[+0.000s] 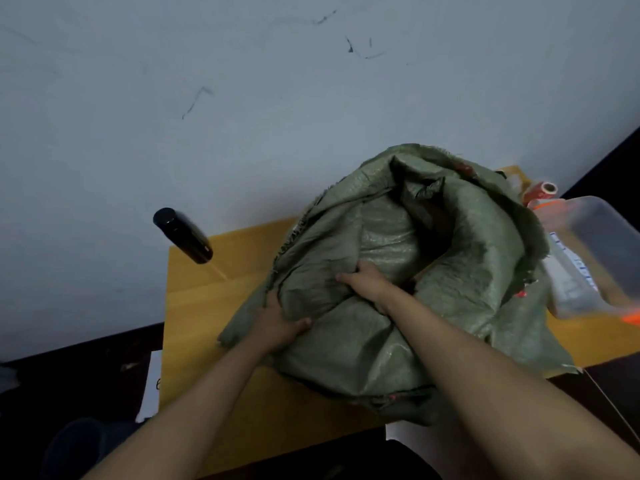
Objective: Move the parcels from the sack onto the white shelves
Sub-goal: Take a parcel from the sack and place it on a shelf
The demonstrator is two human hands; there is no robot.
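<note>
left hand (277,323) grips a fold of the green sack (398,271) on the yellow table (194,306). right hand (367,278) reaches into the sack mouth, clutching fabric there. no parcels or shelves visible; unloading appears not yet begun.

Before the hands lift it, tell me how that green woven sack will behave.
The sack will likely be floppy: its woven fabric is crumpled and folds in where the left hand and right hand grip it. It probably sags rather than keeps its shape, since the mouth has slumped open. Its weight cannot be judged; no parcels show inside.
</note>
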